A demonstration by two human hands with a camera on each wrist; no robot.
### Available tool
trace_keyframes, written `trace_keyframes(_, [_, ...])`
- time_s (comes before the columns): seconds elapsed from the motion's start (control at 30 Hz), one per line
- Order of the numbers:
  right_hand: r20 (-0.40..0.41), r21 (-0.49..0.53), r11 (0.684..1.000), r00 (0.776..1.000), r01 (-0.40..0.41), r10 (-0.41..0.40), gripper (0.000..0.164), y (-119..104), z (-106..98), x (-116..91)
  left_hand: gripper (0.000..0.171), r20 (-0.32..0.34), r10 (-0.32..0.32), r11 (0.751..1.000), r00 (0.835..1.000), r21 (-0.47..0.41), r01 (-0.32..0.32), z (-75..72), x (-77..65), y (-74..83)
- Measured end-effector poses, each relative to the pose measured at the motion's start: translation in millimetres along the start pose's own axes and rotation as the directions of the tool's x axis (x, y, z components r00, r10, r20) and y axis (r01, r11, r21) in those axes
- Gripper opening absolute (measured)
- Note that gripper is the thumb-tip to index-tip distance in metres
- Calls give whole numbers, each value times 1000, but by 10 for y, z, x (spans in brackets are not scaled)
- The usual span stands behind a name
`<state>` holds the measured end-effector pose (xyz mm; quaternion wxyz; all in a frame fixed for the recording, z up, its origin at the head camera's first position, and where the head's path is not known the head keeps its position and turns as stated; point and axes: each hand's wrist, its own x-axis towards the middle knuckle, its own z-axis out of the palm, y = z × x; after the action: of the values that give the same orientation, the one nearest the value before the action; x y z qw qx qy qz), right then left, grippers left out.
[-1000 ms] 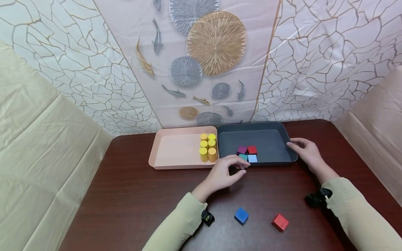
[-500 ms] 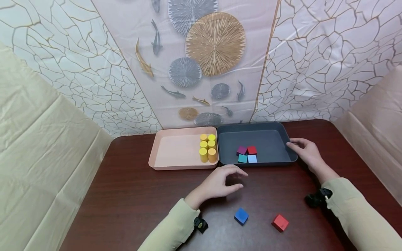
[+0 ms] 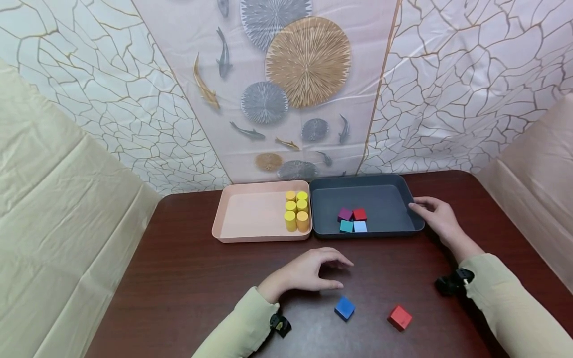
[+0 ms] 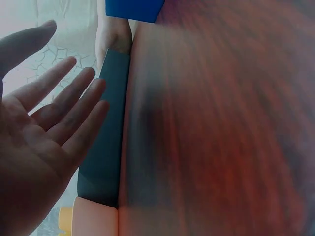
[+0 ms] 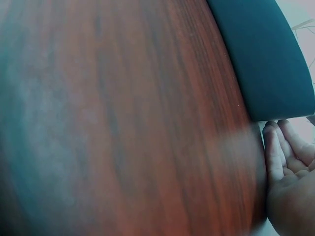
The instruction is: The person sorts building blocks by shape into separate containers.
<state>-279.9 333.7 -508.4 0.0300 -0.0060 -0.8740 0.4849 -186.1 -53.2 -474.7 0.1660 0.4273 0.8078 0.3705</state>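
Note:
My left hand (image 3: 309, 271) is held over the table with fingers spread and nothing in them, behind and left of a blue cube (image 3: 344, 309). In the left wrist view its palm and fingers (image 4: 74, 105) show loosely extended. A red cube (image 3: 400, 317) lies to the right of the blue one. My right hand (image 3: 439, 221) holds the right end of the dark grey tray (image 3: 380, 199), thumb over the rim and fingertips at the outer wall. Inside that tray, near its front, sit a purple cube (image 3: 345, 214), a red cube (image 3: 359, 214), a teal cube (image 3: 346, 226) and a light blue cube (image 3: 360, 226).
A pink tray (image 3: 250, 211) stands directly left of the dark one, with several yellow and orange cylinders (image 3: 291, 219) grouped at its right end. Both trays are at the back of the brown table (image 3: 188, 288), close to a patterned cloth backdrop (image 3: 309, 124).
My left hand has drawn back from the front of the dark tray toward the blue cube, uncovering the teal cube. My right hand stays at the tray's end.

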Motion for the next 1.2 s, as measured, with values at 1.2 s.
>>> trace_keyframes(1.2, [9,9,1000,1000,-9,8,59,-6,-7,8,51,253,25,999,967,-33,-17,110,-52,-30])
